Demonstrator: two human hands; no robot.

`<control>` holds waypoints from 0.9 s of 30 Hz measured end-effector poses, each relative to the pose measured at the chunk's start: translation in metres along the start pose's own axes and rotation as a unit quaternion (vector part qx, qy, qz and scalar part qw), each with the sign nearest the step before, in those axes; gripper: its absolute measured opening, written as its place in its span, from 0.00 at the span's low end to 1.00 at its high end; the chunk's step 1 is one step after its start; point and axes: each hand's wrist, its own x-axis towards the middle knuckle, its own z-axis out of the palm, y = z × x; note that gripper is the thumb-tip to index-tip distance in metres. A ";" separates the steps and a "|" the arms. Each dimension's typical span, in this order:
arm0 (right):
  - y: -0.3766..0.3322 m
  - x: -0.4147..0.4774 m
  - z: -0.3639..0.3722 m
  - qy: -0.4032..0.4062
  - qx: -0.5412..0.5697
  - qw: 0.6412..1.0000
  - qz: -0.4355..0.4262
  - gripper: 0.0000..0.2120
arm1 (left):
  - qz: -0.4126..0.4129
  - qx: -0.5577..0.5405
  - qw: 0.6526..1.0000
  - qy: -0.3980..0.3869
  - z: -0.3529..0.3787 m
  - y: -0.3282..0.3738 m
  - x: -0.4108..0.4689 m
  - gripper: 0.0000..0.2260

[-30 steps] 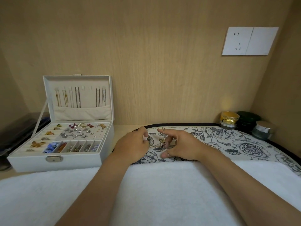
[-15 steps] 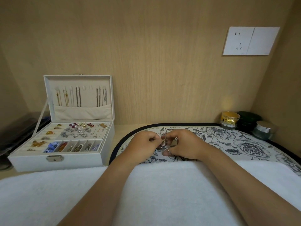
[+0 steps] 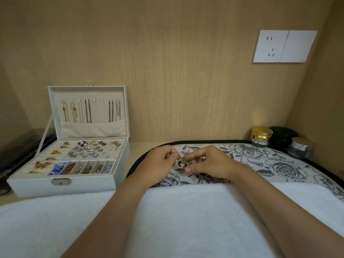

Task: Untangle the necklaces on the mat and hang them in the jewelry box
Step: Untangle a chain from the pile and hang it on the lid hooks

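Note:
A thin chain necklace with a dark ring pendant (image 3: 181,163) hangs between my two hands, just above the flower-patterned mat (image 3: 279,164). My left hand (image 3: 160,162) pinches the chain at its left end. My right hand (image 3: 210,162) pinches the chain to the right of the pendant, and a short length trails under its thumb. The white jewelry box (image 3: 65,185) stands open at the left. Several necklaces hang from hooks inside its raised lid (image 3: 89,112).
A white towel (image 3: 176,220) covers the near part of the surface under my forearms. Three small jars (image 3: 260,135) stand at the back right corner. Dark objects (image 3: 22,151) lie left of the box. A wall socket (image 3: 284,46) is on the back panel.
Both hands have lifted from the mat and drawn close together, picking up the necklace; the ring pendant now hangs in sight between them.

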 end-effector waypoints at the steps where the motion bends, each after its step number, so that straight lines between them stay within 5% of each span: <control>1: 0.000 0.000 0.000 -0.002 0.004 1.000 0.003 0.15 | -0.009 -0.015 1.000 -0.005 0.000 0.001 0.000 0.09; 14: 0.000 -0.001 -0.001 -0.005 0.081 0.996 -0.019 0.05 | -0.048 -0.152 0.987 -0.019 -0.005 0.012 -0.002 0.13; 27: -0.003 0.001 -0.005 0.115 0.136 0.983 -0.036 0.12 | -0.068 -0.169 0.982 -0.046 -0.005 0.000 0.003 0.16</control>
